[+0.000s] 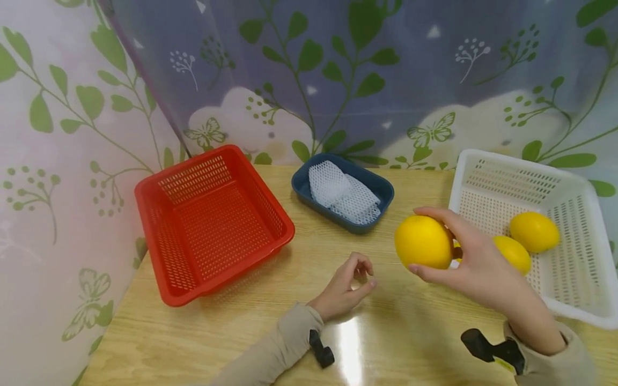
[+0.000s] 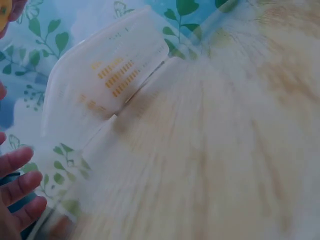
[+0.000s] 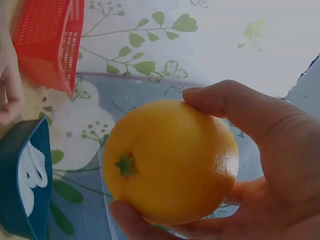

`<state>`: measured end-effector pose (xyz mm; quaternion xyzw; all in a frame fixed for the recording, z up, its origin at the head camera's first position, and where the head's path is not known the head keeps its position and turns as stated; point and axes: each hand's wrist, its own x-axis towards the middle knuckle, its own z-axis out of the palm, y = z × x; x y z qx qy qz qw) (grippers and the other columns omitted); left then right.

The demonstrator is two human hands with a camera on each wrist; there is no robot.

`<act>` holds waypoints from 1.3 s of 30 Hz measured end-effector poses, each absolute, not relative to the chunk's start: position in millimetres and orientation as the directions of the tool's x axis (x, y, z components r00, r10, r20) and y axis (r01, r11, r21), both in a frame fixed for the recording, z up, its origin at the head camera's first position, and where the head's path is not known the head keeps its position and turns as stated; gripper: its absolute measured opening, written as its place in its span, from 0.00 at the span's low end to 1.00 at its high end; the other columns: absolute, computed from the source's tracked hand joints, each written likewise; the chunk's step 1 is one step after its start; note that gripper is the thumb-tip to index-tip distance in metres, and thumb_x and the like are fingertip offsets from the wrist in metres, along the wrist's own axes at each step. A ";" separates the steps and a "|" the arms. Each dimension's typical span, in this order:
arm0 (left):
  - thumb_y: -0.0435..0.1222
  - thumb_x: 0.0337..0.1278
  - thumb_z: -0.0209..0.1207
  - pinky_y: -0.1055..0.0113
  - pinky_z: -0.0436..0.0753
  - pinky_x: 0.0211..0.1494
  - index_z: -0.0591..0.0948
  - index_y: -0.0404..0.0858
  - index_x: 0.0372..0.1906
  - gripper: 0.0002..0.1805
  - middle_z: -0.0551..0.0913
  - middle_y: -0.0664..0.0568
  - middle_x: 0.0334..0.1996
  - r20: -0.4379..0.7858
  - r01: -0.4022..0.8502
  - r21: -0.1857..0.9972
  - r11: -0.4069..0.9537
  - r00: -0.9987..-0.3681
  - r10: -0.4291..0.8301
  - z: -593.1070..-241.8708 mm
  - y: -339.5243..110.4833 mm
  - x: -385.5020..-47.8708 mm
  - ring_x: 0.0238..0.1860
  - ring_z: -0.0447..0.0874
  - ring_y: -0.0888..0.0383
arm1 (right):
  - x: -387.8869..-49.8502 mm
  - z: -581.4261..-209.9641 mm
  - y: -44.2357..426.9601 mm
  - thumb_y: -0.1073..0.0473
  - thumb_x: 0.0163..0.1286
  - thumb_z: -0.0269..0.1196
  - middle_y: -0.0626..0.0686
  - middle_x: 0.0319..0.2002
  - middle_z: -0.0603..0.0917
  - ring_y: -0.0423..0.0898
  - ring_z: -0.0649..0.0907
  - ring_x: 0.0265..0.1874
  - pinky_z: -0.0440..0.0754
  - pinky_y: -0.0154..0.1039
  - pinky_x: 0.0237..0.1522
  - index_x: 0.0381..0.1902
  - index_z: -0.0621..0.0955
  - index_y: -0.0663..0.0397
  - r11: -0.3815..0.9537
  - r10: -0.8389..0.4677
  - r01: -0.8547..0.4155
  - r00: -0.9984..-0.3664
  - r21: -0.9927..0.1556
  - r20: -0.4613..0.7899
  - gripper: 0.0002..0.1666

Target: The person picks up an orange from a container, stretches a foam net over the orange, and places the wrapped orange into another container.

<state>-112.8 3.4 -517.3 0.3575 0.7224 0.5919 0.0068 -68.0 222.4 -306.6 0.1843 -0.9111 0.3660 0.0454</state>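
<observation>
My right hand (image 1: 483, 268) holds a yellow-orange orange (image 1: 422, 242) above the table, beside the white basket's left side. Thumb and fingers curl round it; its green star-shaped stem end shows on the orange (image 3: 170, 185) in the right wrist view. The left hand (image 1: 344, 289) hovers near the table's middle, fingers loosely bent, holding nothing. In the left wrist view, several fingers of that left hand (image 2: 20, 185) appear at the edge. Two yellow fruits (image 1: 535, 231) lie in the white plastic basket (image 1: 531, 168), with another bit of yellow partly hidden behind the right hand.
A red plastic basket (image 1: 214, 284), with nothing in it, stands at the left. At the back middle, a dark blue tray (image 1: 328, 214) contains white foam net sleeves (image 1: 330, 182). A patterned curtain (image 1: 338, 69) rises behind the wooden table (image 1: 193, 343).
</observation>
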 end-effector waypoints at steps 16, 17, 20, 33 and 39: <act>0.31 0.49 0.69 0.67 0.77 0.50 0.60 0.39 0.61 0.37 0.73 0.48 0.50 0.398 0.520 0.850 0.089 -0.743 0.538 -521.1 1.0 -115.0 0.44 0.75 0.53 | -75.5 -369.6 206.4 0.54 0.55 0.76 0.60 0.59 0.76 0.52 0.79 0.41 0.82 0.42 0.37 0.69 0.68 0.51 0.587 -0.322 -0.230 -0.946 -0.777 0.037 0.46; 0.30 0.47 0.70 0.67 0.76 0.51 0.59 0.39 0.63 0.40 0.72 0.48 0.51 0.398 0.521 0.849 0.092 -0.744 0.537 -521.4 1.1 -114.9 0.45 0.75 0.53 | -76.0 -374.5 206.2 0.54 0.55 0.76 0.60 0.59 0.77 0.52 0.79 0.41 0.82 0.43 0.36 0.69 0.68 0.52 0.596 -0.321 -0.224 -0.947 -0.771 0.028 0.46; 0.29 0.40 0.74 0.65 0.75 0.51 0.54 0.39 0.67 0.50 0.70 0.48 0.55 0.407 0.531 0.842 0.096 -0.741 0.534 -521.0 1.0 -114.2 0.49 0.74 0.53 | -76.6 -386.7 204.8 0.51 0.53 0.76 0.61 0.55 0.79 0.51 0.80 0.40 0.81 0.44 0.37 0.66 0.69 0.56 0.641 -0.310 -0.203 -0.951 -0.740 -0.009 0.46; 0.30 0.33 0.78 0.65 0.75 0.58 0.53 0.38 0.71 0.58 0.68 0.47 0.65 0.421 0.581 0.806 0.113 -0.698 0.580 -525.2 1.7 -115.9 0.59 0.71 0.54 | -82.6 -411.9 192.1 0.50 0.47 0.76 0.58 0.45 0.83 0.49 0.78 0.35 0.78 0.44 0.36 0.58 0.75 0.64 0.738 -0.307 -0.178 -0.947 -0.651 -0.089 0.43; 0.34 0.36 0.78 0.65 0.72 0.65 0.56 0.44 0.74 0.57 0.68 0.51 0.68 0.358 0.572 0.803 0.164 -0.685 0.635 -524.3 -0.6 -116.5 0.61 0.71 0.59 | -86.0 -413.4 180.8 0.43 0.48 0.74 0.55 0.39 0.82 0.48 0.77 0.32 0.75 0.43 0.32 0.57 0.77 0.64 0.800 -0.293 -0.169 -0.947 -0.576 -0.130 0.43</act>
